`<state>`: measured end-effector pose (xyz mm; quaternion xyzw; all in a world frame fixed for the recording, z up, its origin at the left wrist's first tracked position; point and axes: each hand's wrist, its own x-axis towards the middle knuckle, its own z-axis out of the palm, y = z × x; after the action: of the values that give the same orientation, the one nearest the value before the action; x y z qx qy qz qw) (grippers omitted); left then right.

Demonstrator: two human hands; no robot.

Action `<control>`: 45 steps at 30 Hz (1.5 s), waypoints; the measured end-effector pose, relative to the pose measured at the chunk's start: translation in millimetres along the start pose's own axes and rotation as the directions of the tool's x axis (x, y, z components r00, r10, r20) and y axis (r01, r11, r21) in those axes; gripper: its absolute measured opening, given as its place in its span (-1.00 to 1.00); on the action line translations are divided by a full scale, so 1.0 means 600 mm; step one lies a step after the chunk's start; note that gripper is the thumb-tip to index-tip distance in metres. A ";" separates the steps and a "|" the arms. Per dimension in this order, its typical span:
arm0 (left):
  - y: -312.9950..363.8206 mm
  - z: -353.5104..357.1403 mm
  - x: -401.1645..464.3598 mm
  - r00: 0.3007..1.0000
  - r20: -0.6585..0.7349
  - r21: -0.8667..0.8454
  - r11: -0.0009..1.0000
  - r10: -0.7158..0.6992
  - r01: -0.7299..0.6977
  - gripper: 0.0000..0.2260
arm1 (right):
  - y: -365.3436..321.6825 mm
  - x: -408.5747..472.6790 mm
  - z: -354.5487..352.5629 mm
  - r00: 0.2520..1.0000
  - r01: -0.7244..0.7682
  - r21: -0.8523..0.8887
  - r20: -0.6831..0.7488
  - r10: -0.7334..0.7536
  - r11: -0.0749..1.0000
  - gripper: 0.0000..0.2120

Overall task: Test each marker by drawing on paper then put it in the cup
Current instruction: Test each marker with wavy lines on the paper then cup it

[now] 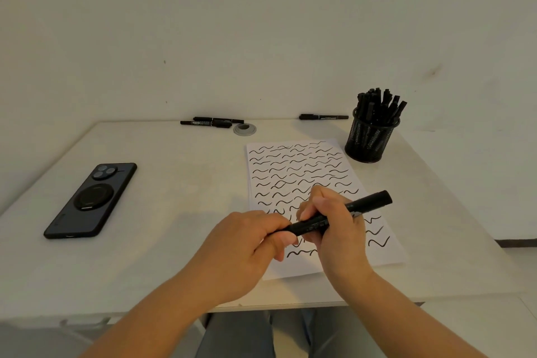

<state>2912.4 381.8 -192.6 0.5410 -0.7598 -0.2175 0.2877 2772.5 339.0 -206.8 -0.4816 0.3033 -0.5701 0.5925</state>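
Clearly both hands share one black marker (340, 216), held slanted above the lower part of the paper (293, 171). The right hand (334, 221) wraps the barrel, steadying it, while the left hand (247, 247) pinches its near end, probably to work the cap; whether it is going on or off I cannot tell. Wavy test strokes nearly fill the sheet. The mesh cup (370, 139), crowded with markers, stands just beyond the paper's far right corner, handy for the drop. Three loose markers (213, 122) lie along the worktop's (174, 183) far edge, apparently untested.

black wire-mesh cup (369, 136), matt paper (293, 171)
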 end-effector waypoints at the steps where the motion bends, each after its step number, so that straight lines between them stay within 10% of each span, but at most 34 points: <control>1: -0.001 0.001 0.001 1.000 -0.023 0.003 1.000 -0.003 0.003 -0.71 | 0.001 0.003 -0.005 1.000 -0.017 -0.024 0.008 0.017 1.000 -0.73; 9: -0.026 -0.021 0.016 0.947 -0.256 -0.236 0.963 -0.191 0.131 -0.93 | 0.009 0.012 -0.068 0.988 -0.151 0.002 -0.003 0.151 0.988 -0.77; 12: -0.038 -0.030 0.033 0.934 -0.299 -0.194 0.971 -0.194 0.139 -0.89 | -0.007 0.030 -0.095 0.998 -0.035 -0.352 -0.056 0.016 0.935 -0.90; 17: -0.023 -0.041 0.086 0.954 -0.285 0.065 0.992 -0.089 0.112 -0.92 | -0.033 0.063 -0.101 0.936 0.327 -0.904 0.269 -0.228 0.276 -0.89; 22: 0.014 -0.037 0.152 0.977 -0.203 0.367 0.930 0.060 0.019 -0.70 | -0.062 0.095 -0.096 0.845 0.497 -0.868 0.478 -0.242 0.019 -0.83; 29: 0.047 -0.026 0.234 0.956 -0.190 0.390 0.911 0.224 -0.136 -0.73 | -0.093 0.152 -0.123 0.875 0.435 -0.899 0.410 -0.257 0.050 -0.85; 37: -0.045 -0.014 0.387 0.998 -0.057 0.438 0.899 0.029 -0.001 -0.81 | -0.142 0.255 -0.205 0.890 0.163 -0.803 -0.131 -0.438 0.572 -0.77; 45: -0.137 0.025 0.534 0.993 0.027 0.574 0.815 -0.113 0.077 -0.74 | -0.120 0.294 -0.240 0.872 0.153 -0.820 -0.150 -0.465 0.552 -0.59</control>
<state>2879.6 52.5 -192.0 0.6329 -0.7702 -0.0101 0.0781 2643.5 143.8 -158.1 -0.6278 0.5307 -0.5509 0.1442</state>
